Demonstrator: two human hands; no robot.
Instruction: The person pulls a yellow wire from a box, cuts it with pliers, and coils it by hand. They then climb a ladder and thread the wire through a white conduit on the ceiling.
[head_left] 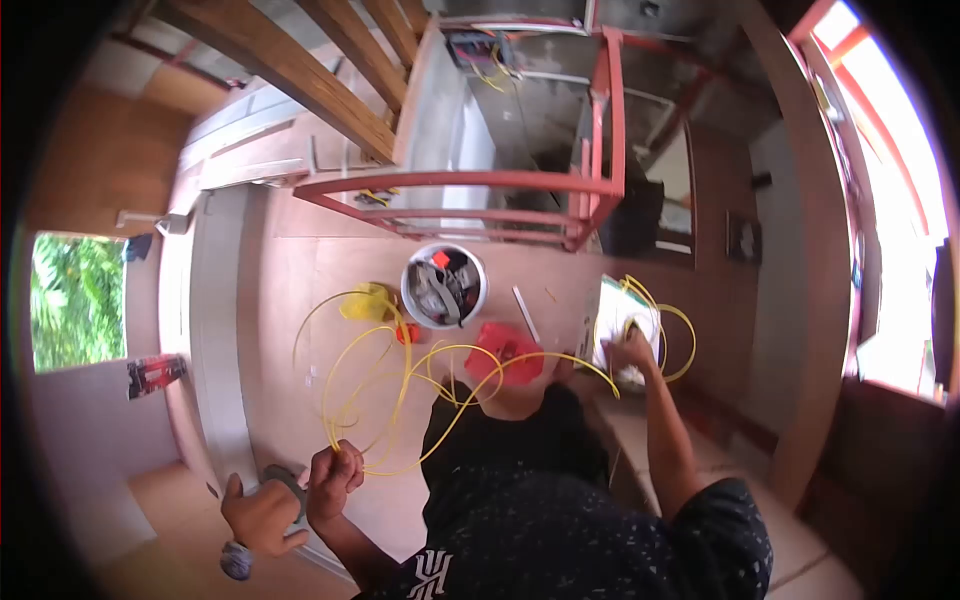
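Observation:
My left hand (335, 478) is closed around loose loops of thin yellow wire (405, 385), which arc up and across in front of my body. One strand stretches right to a free end near my right knee. On the right, my right hand (630, 348) is pinched over a white box or bag (610, 310) with more yellow wire (690, 345) curling around it. A small dark and yellow thing shows at those fingers, too blurred to name. Another person's hand (262, 515), with a band at the wrist, is beside my left hand.
A white bucket (408, 300) full of tools and parts stands on the floor ahead. Near it lie a yellow bag (368, 302), a red plastic bag (490, 352) and a white strip (525, 314). Beyond is a red metal frame (480, 180); wooden beams (290, 75) hang upper left.

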